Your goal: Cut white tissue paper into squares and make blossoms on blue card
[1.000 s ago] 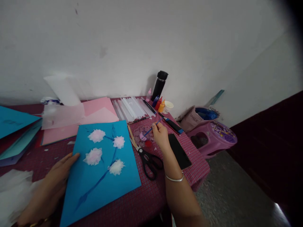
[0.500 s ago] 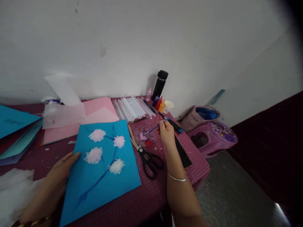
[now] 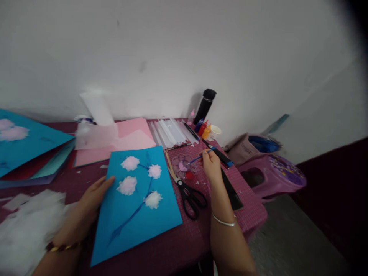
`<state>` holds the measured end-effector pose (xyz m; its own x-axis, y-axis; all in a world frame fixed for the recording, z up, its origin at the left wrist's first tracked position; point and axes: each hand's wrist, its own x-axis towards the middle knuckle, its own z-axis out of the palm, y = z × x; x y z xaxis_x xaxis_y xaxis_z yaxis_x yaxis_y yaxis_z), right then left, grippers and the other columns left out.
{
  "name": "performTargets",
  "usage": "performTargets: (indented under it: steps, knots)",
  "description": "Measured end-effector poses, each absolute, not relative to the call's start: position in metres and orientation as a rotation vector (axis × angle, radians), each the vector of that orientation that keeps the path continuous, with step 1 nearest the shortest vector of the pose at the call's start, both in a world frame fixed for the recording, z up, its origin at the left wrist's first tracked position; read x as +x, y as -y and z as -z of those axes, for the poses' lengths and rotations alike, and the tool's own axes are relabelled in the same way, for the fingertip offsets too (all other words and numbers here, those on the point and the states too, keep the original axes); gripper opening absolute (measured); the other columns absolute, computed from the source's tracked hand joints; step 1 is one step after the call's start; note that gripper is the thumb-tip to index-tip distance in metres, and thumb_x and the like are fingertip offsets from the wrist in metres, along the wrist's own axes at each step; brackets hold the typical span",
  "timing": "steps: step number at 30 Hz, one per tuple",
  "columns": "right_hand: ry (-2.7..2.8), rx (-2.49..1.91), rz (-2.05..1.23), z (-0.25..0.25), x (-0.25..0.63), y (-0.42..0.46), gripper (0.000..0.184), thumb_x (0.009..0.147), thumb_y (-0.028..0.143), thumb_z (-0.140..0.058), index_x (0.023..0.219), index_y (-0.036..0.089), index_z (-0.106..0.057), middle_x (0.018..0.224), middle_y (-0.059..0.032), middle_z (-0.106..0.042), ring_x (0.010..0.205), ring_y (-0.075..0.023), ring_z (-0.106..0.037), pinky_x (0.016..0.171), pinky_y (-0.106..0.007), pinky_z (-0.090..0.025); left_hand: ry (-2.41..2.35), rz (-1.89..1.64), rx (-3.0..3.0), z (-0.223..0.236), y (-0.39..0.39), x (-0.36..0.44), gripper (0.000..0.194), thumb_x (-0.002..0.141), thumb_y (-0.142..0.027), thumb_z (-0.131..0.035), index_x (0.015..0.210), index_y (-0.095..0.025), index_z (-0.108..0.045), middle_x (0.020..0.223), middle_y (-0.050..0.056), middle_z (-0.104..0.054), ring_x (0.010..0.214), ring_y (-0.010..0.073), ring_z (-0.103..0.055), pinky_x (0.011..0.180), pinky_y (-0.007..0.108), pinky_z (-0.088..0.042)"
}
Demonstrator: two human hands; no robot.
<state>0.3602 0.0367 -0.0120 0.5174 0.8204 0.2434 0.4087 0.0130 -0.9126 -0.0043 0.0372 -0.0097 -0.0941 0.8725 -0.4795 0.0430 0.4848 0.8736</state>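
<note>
My left hand [image 3: 96, 193] grips the left edge of a blue sheet [image 3: 129, 230], thumb on top, the other fingers partly hidden. Painted on the sheet is a dark blue branch, with several ruffled pale pink and white flowers [image 3: 128, 186] on it. In my right hand [image 3: 211, 163] is a thin blue paintbrush [image 3: 198, 157], its tip at the pink paint [image 3: 182, 166] in a clear palette [image 3: 176, 158]. Red paint [image 3: 189, 175] sits in another well. Black-handled scissors [image 3: 191, 199] lie between the sheet and my right forearm.
Paint bottles [image 3: 202, 128], a paper cup [image 3: 215, 131] and a black flask [image 3: 205, 105] stand by the wall. Translucent strips [image 3: 171, 130] and pink paper [image 3: 135, 130] lie behind the sheet. White tissue [image 3: 34, 226] is heaped at left. A purple stool [image 3: 270, 176] stands right of the table.
The whole view has shifted, so things appear further right, and more of the other blue sheet at left shows. The brush stays at the palette; both hands keep their holds.
</note>
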Motion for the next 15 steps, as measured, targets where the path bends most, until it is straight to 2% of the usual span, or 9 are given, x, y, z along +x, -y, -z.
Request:
performTargets:
  steps: [7,15]
  knots:
    - [0.969,-1.501,-0.552,0.012,0.361,-0.037,0.020,0.080,0.039,-0.052,0.076,0.020,-0.057,0.052,0.0037,-0.056,0.046,-0.0151,-0.051,0.047,-0.026,-0.040,-1.165,-0.978,0.711,0.012,-0.032,0.000,0.045,0.068,-0.030,-0.076,0.109,-0.017,-0.062,0.087,0.006,-0.076,0.071,0.0241,-0.071,0.067,0.037,-0.059]
    - [0.872,-1.379,-0.639,0.003,0.348,-0.035,0.021,0.079,0.041,-0.051,0.076,0.021,-0.055,0.050,0.0040,-0.056,0.044,-0.0144,-0.052,0.046,-0.026,-0.041,-1.092,-1.020,0.635,0.014,-0.032,-0.005,0.039,0.069,-0.025,-0.075,0.106,-0.017,-0.063,0.086,0.008,-0.076,0.072,0.0245,-0.072,0.067,0.036,-0.059]
